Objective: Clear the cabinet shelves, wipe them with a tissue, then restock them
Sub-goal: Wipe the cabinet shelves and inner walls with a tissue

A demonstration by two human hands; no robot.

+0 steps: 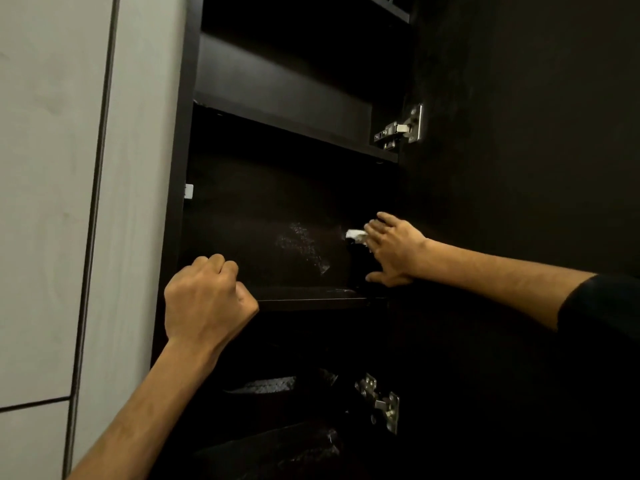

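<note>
Your left hand (pixel 204 299) is fisted, holding nothing visible, at the shelf (pixel 311 299) edge. Your right hand (pixel 391 249), fingers spread, presses a white tissue (pixel 356 234) against the shelf's right wall.

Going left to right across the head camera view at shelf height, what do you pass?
Pale wall panel → small white clip on the cabinet's left side → left hand, closed in a fist at the shelf's front edge → white tissue → right hand pressing it → open dark cabinet door.
</note>
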